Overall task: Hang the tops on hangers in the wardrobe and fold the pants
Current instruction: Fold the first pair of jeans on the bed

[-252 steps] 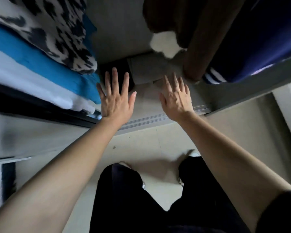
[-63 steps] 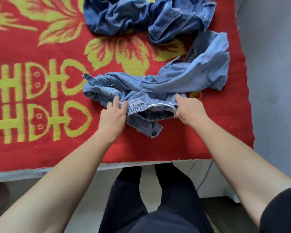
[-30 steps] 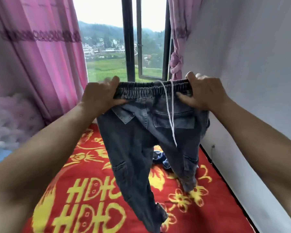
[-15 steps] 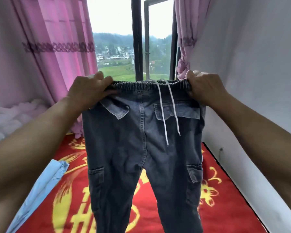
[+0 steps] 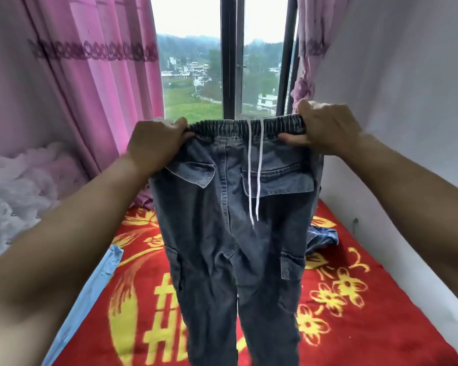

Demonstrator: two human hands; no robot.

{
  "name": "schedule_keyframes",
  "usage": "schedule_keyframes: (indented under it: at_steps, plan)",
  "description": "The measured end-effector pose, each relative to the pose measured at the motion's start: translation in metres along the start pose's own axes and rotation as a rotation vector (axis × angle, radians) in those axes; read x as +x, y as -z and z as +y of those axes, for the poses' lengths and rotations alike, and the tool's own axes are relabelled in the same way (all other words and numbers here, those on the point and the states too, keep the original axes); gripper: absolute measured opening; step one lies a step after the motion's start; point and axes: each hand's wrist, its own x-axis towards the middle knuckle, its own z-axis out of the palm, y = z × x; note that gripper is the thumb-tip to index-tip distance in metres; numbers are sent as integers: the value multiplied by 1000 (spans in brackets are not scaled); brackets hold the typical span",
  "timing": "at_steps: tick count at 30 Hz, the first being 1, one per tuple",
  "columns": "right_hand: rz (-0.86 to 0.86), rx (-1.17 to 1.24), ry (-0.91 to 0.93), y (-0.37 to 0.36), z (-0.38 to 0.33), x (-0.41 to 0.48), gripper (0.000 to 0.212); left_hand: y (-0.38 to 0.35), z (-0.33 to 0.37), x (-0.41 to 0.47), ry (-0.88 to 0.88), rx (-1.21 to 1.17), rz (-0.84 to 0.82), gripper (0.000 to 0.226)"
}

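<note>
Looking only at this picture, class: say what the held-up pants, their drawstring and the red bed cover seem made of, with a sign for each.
Pants: faded grey-blue denim, matte; topstitched seams and pale wear at pocket edges.
Drawstring: white woven cord, probably cotton; flat and limp.
Bed cover: red printed textile, perhaps fleece; dull, soft-looking surface, weave unclear.

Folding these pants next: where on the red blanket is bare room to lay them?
Bare blanket lies between the light blue cloth and the hanging pants, and between pants and wall nearer than the crumpled denim. Crowded around that denim.
</note>
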Motion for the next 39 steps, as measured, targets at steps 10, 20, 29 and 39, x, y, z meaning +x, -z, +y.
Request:
schedule_keyframes:
  at_steps: [10,20,29,39]
  plan:
    - [-751,34,127,-113,-81,-41,37,-123,28,-81,-213,-102,-676,47]
    - [-810,191,-45,-227,-83,15,25,-229,36,-48,374,-203,-986,29]
    - [-287,219,-270,-267,-34,134,25,-265,-28,72,853,-593,-410,43]
    - [174,124,-455,-203,11,211,40,-204,-68,163,743,-411,235,59]
